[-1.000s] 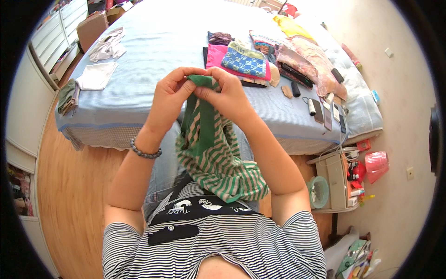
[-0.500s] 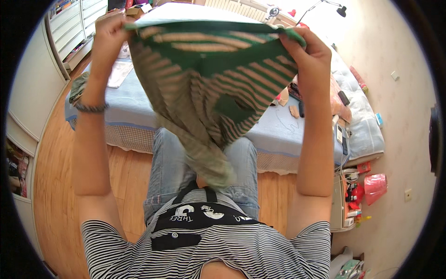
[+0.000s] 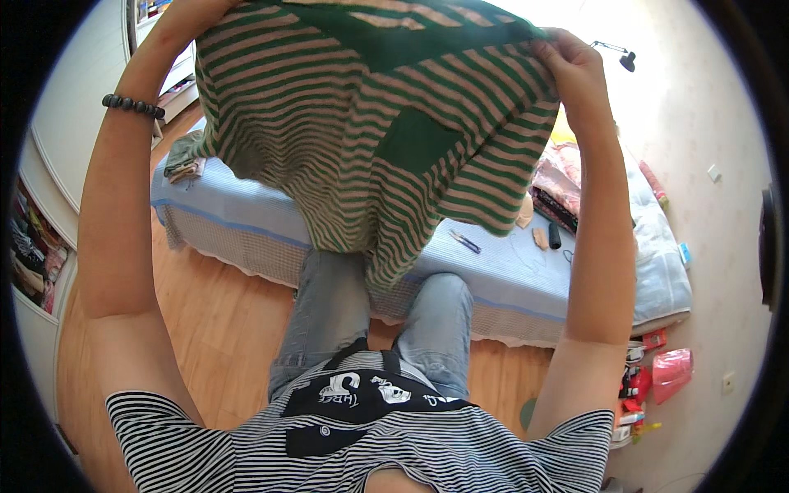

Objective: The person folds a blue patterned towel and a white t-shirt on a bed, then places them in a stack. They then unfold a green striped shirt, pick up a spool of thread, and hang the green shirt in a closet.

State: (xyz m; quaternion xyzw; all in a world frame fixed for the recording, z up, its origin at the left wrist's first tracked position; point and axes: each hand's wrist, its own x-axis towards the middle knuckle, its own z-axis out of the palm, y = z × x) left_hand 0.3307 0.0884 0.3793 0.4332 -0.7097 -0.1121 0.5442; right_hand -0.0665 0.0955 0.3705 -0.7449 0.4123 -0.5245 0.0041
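Note:
A green and beige striped shirt (image 3: 329,140) with a dark green patch pocket hangs spread out in front of me, above my knees. My right hand (image 3: 573,64) pinches its upper right corner between thumb and fingers. At the upper left, my left hand (image 3: 204,11) is closed on the other corner; its fingers are partly cut off by the picture's top edge. The lower part of the shirt drapes in folds down to my jeans.
Behind the shirt stretches a bed with a blue cover (image 3: 238,201). Folded clothes (image 3: 185,160) lie at its left end. On its right are a pen-like object (image 3: 465,241), a black cylinder (image 3: 554,237) and pink fabric (image 3: 560,177). A pink lampshade (image 3: 673,374) stands by the right wall.
Both hands have moved outward and the left one higher. The shirt, bunched and blurred before, now hangs wider and flatter, with its stripes and pocket plain to see.

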